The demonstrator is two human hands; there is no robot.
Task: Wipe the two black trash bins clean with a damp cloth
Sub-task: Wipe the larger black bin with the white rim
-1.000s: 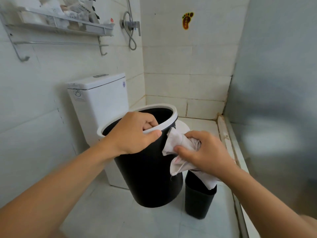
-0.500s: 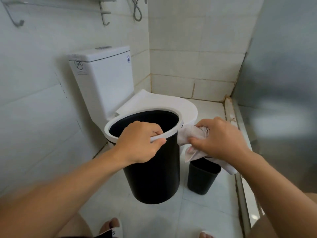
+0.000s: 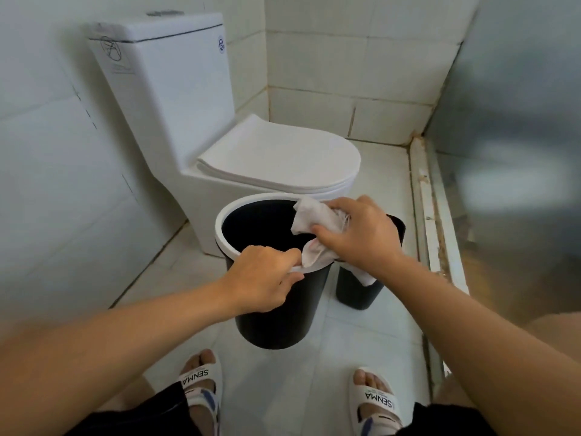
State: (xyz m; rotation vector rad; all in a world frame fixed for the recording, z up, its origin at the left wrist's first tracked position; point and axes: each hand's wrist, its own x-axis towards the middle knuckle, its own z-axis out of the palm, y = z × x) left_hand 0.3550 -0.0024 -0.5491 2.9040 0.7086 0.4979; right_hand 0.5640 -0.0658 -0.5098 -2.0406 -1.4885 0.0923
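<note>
A large black trash bin [image 3: 276, 313] with a white rim is lifted off the floor in front of me. My left hand [image 3: 261, 278] grips its near rim, fingers hooked inside. My right hand [image 3: 358, 234] holds a crumpled white cloth [image 3: 311, 218] against the right side of the rim, part of the cloth hanging into the bin's mouth. A smaller black trash bin [image 3: 358, 291] stands on the floor to the right, partly hidden behind my right wrist and the cloth's hanging end.
A white toilet [image 3: 276, 158] with its lid down stands just behind the bins, its tank [image 3: 163, 67] against the left wall. A frosted glass panel [image 3: 509, 152] on a raised sill [image 3: 421, 196] runs along the right. My feet in white slippers [image 3: 201, 382] stand on the tiled floor.
The view has tilted down, bringing my feet into sight. My right hand moved the cloth from the bin's outer right side up onto its rim and opening. The left grip is unchanged.
</note>
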